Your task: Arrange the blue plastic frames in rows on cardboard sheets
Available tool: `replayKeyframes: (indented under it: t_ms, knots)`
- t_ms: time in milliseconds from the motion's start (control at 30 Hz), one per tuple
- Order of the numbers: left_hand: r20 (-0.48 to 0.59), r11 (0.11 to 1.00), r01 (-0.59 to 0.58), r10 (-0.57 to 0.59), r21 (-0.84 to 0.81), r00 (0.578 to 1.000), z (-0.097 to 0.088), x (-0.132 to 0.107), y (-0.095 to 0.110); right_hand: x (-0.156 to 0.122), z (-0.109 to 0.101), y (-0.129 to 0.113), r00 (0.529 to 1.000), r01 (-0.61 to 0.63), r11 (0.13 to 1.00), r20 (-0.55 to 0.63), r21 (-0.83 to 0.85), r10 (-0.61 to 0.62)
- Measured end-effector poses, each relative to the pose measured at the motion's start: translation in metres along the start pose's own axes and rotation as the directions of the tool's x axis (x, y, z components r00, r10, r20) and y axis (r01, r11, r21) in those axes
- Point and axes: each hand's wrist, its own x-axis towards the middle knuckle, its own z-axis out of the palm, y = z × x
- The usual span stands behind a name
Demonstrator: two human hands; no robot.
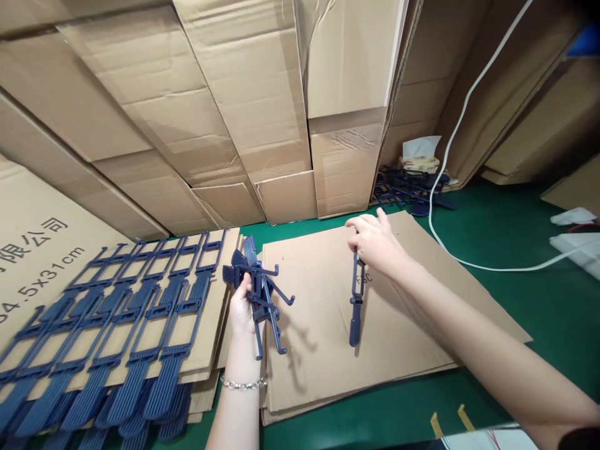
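My left hand (242,306) grips a bundle of dark blue plastic parts (257,290), with hooked arms sticking out below and to the right. My right hand (375,240) pinches the top of a single long blue plastic piece (356,306), which hangs down so its lower end touches or nearly touches the flat cardboard sheet (323,350). A bracelet sits on my left wrist.
Several rows of the same blue parts (126,331) lie overlapped on cardboard at the left. Flattened cartons (262,106) lean against the back. More blue parts (407,190) and a tissue box (419,159) sit at the far right; a white cable (450,156) crosses the green floor.
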Motion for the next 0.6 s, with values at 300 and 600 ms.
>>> replayKeyframes:
  t_ms: [300, 600]
  knots:
    - [0.289, 0.976, 0.12, -0.064, -0.18, 0.955, -0.004, -0.018, 0.005, -0.041, 0.013, -0.047, 0.883, -0.162, 0.961, 0.468, 0.226, 0.039]
    - [0.583, 0.934, 0.241, -0.045, -0.263, 0.811, -0.016, -0.019, 0.006, -0.044, 0.058, -0.094, 0.87, -0.091, 0.931, 0.484, 0.355, -0.1]
